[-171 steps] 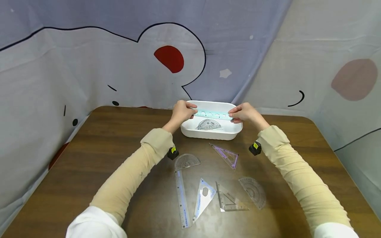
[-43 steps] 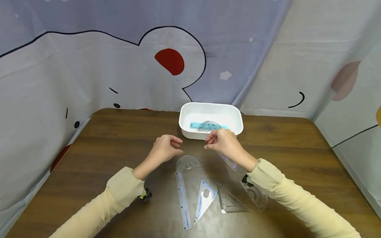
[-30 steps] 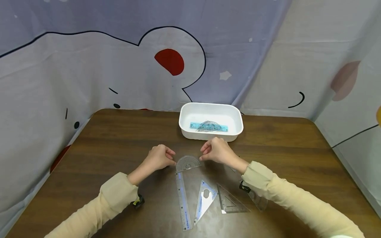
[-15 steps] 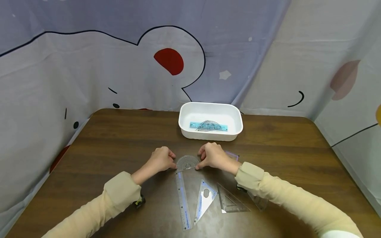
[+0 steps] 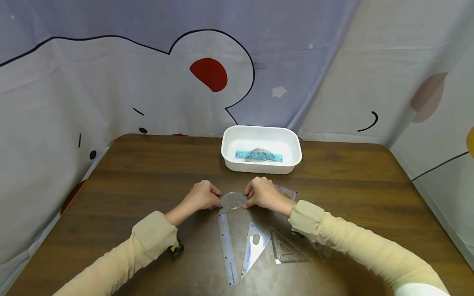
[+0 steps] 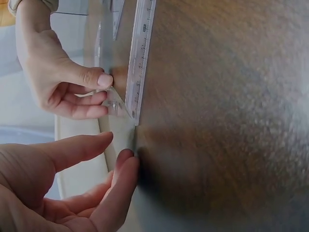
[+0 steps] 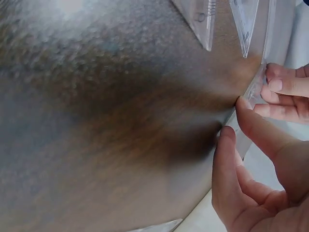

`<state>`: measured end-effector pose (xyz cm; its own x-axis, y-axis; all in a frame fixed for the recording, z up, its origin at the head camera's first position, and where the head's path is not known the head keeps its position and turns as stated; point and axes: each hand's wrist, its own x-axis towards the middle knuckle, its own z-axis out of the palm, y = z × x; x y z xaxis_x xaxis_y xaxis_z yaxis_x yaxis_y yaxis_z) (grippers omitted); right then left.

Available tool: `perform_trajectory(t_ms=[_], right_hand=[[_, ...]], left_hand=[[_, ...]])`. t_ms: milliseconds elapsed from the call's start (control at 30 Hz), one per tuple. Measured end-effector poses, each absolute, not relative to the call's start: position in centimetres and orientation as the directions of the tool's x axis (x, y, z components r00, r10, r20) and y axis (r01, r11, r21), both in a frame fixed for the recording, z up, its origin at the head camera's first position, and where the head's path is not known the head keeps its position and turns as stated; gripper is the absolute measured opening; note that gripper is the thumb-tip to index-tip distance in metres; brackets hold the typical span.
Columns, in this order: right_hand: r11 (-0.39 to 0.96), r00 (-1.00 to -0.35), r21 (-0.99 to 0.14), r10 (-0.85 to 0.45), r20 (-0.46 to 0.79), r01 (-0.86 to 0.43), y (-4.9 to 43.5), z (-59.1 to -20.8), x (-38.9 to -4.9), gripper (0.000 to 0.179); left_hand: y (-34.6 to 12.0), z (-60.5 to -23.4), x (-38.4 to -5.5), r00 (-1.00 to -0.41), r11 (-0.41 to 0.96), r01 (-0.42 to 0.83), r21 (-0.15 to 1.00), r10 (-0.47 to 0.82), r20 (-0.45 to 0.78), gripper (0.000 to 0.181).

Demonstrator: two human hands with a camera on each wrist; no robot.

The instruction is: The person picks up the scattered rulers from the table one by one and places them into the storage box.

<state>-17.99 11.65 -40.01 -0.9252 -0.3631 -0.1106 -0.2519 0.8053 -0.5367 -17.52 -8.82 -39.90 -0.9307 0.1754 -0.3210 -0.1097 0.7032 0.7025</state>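
A clear protractor (image 5: 233, 200) lies between the two hands, at the top end of a clear ruler (image 5: 227, 250). My left hand (image 5: 203, 195) pinches its left edge with thumb and fingers. At its right edge my right hand (image 5: 264, 193) pinches with curled fingers. In the left wrist view, the right thumb (image 6: 99, 79) meets a corner of the protractor (image 6: 116, 104). The right wrist view has the right thumb (image 7: 251, 113) and index finger (image 7: 225, 150) at the protractor's edge. Fingertips partly hide the rim.
Behind stands a white box (image 5: 261, 167) holding a blue ruler (image 5: 242, 154) and another protractor (image 5: 260, 154). Nearer lie a blue-marked set square (image 5: 255, 250) and a clear set square (image 5: 286, 250). The right arm partly covers a purple set square (image 5: 286, 192) and a further protractor (image 5: 322, 250).
Earlier both hands held the blue ruler over the box; it now lies inside. The hands have come down to the protractor on the table and closed on its edges, shifting it slightly.
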Motion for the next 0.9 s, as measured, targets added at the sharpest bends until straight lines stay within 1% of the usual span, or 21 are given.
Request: perform_trajectory(t_ms=[300,433,567,733,900], right_hand=[[0.82,-0.927,-0.547,-0.321,-0.196,-0.169,11.9,-40.2,-18.6,0.03],[0.81,-0.921,-0.574,-0.31,-0.238,-0.124,12.0,-40.1,-18.9,0.028],[0.785,-0.911,-0.617,-0.292,-0.292,-0.054,12.2,-40.2,-19.1,0.019],[0.756,-0.898,-0.654,-0.312,-0.31,-0.037,12.5,-40.3,-19.3,0.014],[0.698,-0.88,-0.716,-0.344,-0.326,-0.008,12.8,-40.6,-19.6,0.013]], left_hand=[[-8.9,-40.9,-18.1,-0.911,0.586,-0.178,0.791,0.206,-0.357,0.015],[-9.1,-41.2,-18.3,-0.897,0.546,-0.213,0.811,0.221,-0.384,0.018],[-9.3,-41.2,-18.3,-0.876,0.524,-0.234,0.819,0.252,-0.412,0.023],[-9.4,-40.7,-18.1,-0.849,0.504,-0.24,0.83,0.305,-0.431,0.026],[-9.3,-40.4,-17.9,-0.846,0.499,-0.231,0.836,0.322,-0.425,0.026]])
